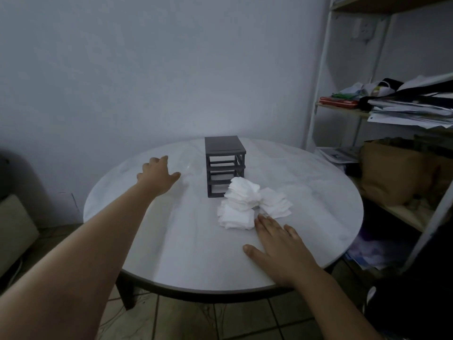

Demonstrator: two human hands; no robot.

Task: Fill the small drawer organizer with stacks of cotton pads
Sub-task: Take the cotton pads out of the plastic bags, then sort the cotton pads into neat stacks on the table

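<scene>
This looks like a lived-in room of a home, used partly for storage. A round white marble-patterned table (171, 241) fills the centre of the frame, standing on a beige tiled floor (245, 320) before a plain pale wall (147, 69). At the right edge, a white metal shelving unit with wooden boards (318, 94) holds untidy stacks of loose papers (411, 111) and a crumpled brown paper bag (397, 173).

Single head-worn view, angled forward and down, table (171, 241) close below
</scene>
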